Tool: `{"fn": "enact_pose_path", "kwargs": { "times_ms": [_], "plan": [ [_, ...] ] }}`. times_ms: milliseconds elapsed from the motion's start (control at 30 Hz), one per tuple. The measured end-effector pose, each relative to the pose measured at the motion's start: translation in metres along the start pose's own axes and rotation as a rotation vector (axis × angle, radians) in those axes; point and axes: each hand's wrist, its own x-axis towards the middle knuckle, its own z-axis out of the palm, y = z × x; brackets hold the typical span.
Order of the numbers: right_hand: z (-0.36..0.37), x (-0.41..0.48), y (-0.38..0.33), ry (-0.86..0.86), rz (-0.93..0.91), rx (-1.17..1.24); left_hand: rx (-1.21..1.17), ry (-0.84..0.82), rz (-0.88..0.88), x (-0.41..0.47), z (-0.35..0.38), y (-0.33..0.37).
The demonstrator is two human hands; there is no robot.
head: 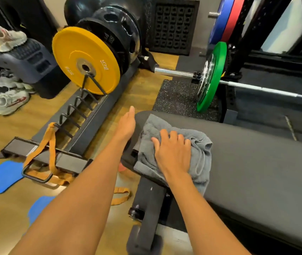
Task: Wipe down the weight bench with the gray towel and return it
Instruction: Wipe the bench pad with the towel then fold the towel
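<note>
The gray towel (200,153) lies crumpled on the near left end of the black padded weight bench (256,159). My right hand (172,150) presses flat on top of the towel, fingers slightly spread and pointing away from me. My left hand (127,124) rests edge-on against the left rim of the bench pad, fingers straight and together, holding nothing. Part of the towel hangs over the bench's near edge beside my right wrist.
A plate rack (84,118) with a yellow plate (84,59) and black plates stands to the left. An orange strap (52,144) drapes over its base. A barbell with a green plate (212,76) sits behind the bench. Shoes (5,102) lie far left. Below is the bench's foot (148,214).
</note>
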Motion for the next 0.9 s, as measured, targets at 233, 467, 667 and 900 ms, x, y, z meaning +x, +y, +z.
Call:
{"fn": "enact_pose_path", "kwargs": {
  "times_ms": [233,467,667,900],
  "plan": [
    [0.014,0.009,-0.023,0.083,0.015,-0.047,-0.121,-0.056,0.072,0.029,-0.004,-0.01],
    [0.051,0.149,-0.031,0.047,-0.011,-0.034,-0.249,0.038,-0.017,0.052,0.01,-0.024],
    [0.039,0.088,-0.051,0.095,0.035,-0.059,-0.331,0.118,0.034,0.036,-0.003,-0.021],
    [-0.001,-0.044,-0.034,0.113,-0.007,-0.014,-0.071,-0.051,0.256,0.023,0.003,0.001]
  ]
}}
